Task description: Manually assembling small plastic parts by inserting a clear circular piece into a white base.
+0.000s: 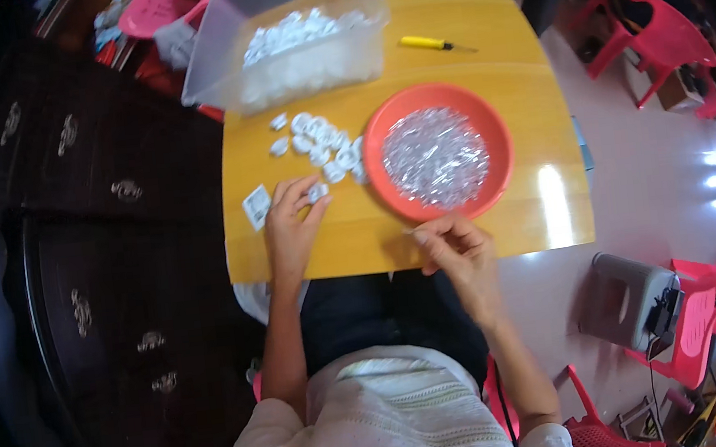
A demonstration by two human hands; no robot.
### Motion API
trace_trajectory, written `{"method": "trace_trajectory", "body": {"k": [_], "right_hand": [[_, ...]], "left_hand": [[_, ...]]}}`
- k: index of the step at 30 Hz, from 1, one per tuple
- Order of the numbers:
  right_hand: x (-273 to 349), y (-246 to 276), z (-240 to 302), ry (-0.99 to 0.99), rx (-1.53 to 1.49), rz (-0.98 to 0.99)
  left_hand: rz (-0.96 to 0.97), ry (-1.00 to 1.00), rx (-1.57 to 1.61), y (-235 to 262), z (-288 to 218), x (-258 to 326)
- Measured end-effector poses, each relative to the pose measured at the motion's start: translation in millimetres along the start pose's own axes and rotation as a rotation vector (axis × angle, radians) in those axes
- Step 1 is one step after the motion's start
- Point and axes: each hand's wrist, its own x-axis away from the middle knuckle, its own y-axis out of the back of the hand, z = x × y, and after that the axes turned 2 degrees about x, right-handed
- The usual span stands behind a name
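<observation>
Between the thumb and fingers of my left hand is a small white plastic part, held just above the table's near left side. My right hand is pinched closed by the near rim of a red-orange bowl; a tiny pale tip shows at its fingertips, too small to name. Many small clear plastic pieces fill the bowl. Beyond my left hand lies a loose pile of round white plastic parts, with a couple apart on its left. A small white printed card rests left of my left hand.
A translucent plastic bin with many white parts stands at the table's far left. A yellow-handled screwdriver lies at the far side of the yellow table. Dark cabinets line the left; pink chairs and a grey stool stand right.
</observation>
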Motion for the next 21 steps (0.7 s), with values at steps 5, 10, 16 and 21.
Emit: {"method": "trace_trajectory", "body": {"k": [5, 10, 16, 21], "right_hand": [[0.5, 0.3, 1.0, 0.003, 0.043, 0.015], [8.3, -13.8, 4.0, -0.041, 0.074, 0.024], [15.7, -20.3, 3.4, 0.068, 0.076, 0.035], [12.4, -17.9, -1.0, 0.196, 0.103, 0.034]], "left_hand": [[0.028, 0.296, 0.601, -6.3, -9.4, 26.6], [0.171, 0.379, 1.141, -7.7, -19.9, 55.6], [0.353, 0.384, 1.295, -26.7, -16.8, 66.8], [0.371, 0.432, 1.28, -34.2, -19.6, 66.4]]}}
